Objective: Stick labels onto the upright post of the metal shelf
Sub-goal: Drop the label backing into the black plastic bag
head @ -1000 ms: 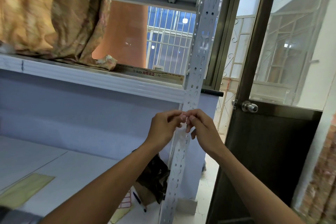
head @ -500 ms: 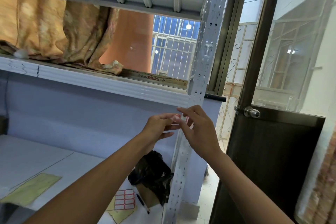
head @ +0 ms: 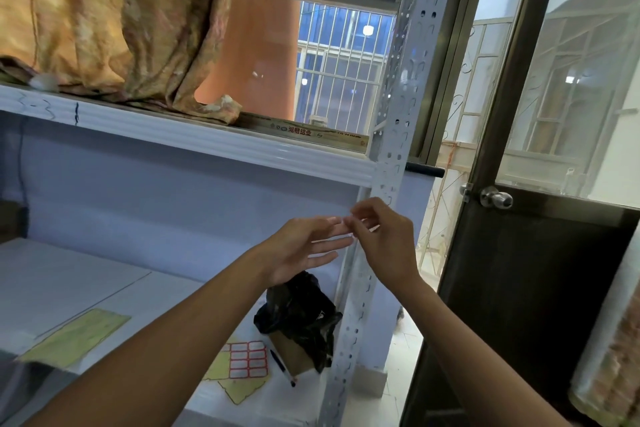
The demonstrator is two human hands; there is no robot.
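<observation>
Hands are meeting just in front of upright post (head: 391, 135) — my left hand (head: 301, 250) is lying released, fingers straight, while my right hand (head: 388, 243) is curling thumb and forefinger at the left fingertips. Blur is hiding whether that pinch is grasping a label — cannot tell. Label sheet (head: 247, 359) is lying on lower shelf (head: 104, 284), beside pen (head: 282, 367).

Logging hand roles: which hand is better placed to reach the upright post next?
Right hand: it overlaps the upright post, fingers curled as if pinching, contents unclear. The left hand lies open, left of the post.
</observation>
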